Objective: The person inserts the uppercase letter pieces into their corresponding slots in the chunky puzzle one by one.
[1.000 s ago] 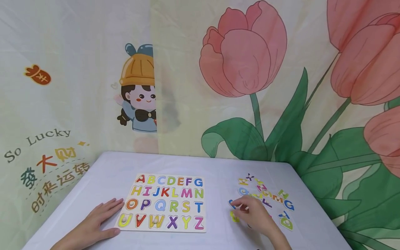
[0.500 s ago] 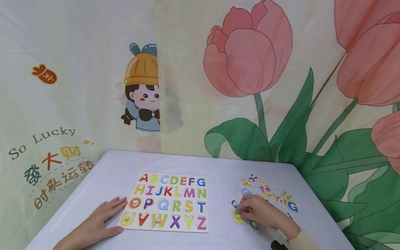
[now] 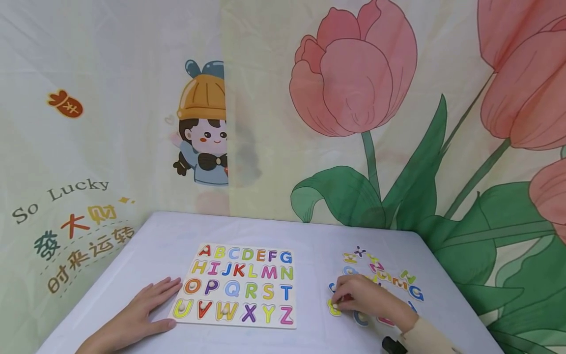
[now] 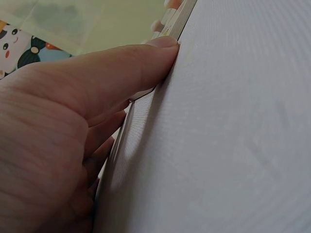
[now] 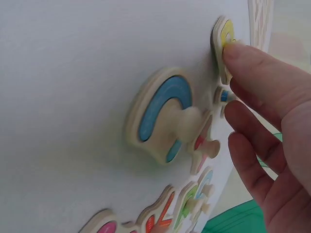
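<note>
My right hand (image 3: 364,295) has its thumb and index finger at the knob of a yellow letter piece (image 3: 332,308), pinching it; the fingers partly cover the piece. In the right wrist view, the thumb lies over the knob of this yellow piece (image 5: 225,58), which is close to the white table surface. My left hand (image 3: 137,312) lies flat with fingers spread at the left edge of a wooden alphabet board (image 3: 289,290). Its thumb touches the board's edge (image 4: 182,22) in the left wrist view. Knobbed letters such as the U (image 3: 182,309) and W (image 3: 226,310) sit in the board.
Loose knobbed letters lie right of the board, including a blue G (image 3: 416,293), a purple X (image 3: 360,251) and a blue C-shaped piece (image 3: 360,319). A white cloth covers the table (image 3: 247,228). Behind it hangs a printed curtain (image 3: 261,98).
My right hand has come down onto the yellow letter piece and its fingers have closed at the knob. My left hand stays by the board. The head view has shifted slightly.
</note>
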`<state>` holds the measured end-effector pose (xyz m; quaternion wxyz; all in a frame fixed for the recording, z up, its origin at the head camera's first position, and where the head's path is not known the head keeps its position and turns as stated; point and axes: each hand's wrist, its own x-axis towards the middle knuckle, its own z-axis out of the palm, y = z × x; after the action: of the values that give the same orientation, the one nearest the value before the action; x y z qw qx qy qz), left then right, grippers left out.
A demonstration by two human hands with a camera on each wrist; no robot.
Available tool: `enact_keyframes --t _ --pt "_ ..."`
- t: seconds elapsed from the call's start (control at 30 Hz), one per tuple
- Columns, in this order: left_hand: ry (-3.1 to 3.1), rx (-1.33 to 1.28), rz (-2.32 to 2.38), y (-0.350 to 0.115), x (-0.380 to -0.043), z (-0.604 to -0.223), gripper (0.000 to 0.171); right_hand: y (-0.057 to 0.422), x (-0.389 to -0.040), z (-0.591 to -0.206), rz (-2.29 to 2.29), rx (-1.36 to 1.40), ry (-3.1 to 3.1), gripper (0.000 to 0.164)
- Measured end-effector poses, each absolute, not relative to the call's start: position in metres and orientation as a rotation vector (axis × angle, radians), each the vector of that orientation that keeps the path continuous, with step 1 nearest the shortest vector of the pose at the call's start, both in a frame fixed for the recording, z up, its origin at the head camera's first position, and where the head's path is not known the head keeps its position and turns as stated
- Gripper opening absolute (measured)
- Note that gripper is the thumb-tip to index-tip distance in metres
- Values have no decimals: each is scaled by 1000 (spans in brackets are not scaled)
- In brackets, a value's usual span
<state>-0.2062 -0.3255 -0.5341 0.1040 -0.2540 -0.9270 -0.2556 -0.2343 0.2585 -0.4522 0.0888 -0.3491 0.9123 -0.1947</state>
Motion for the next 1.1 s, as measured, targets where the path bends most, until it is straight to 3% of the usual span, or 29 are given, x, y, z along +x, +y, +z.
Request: enact_keyframes --t 0.27,0.67,0.87,1.1 --pt "-2729 -757 -757 -326 -206 -537 81 247 -232 -461 -640 -832 2817 5" --pt "-2691 -772 -742 -325 -205 -535 79 227 -208 -479 -821 -306 2972 11" --pt "-2664 -784 -730 -325 -204 -535 80 225 -206 -476 -789 -311 2985 15" --pt "-2673 -778 -738 -324 -205 -535 80 238 -216 -464 -792 -560 2843 12"
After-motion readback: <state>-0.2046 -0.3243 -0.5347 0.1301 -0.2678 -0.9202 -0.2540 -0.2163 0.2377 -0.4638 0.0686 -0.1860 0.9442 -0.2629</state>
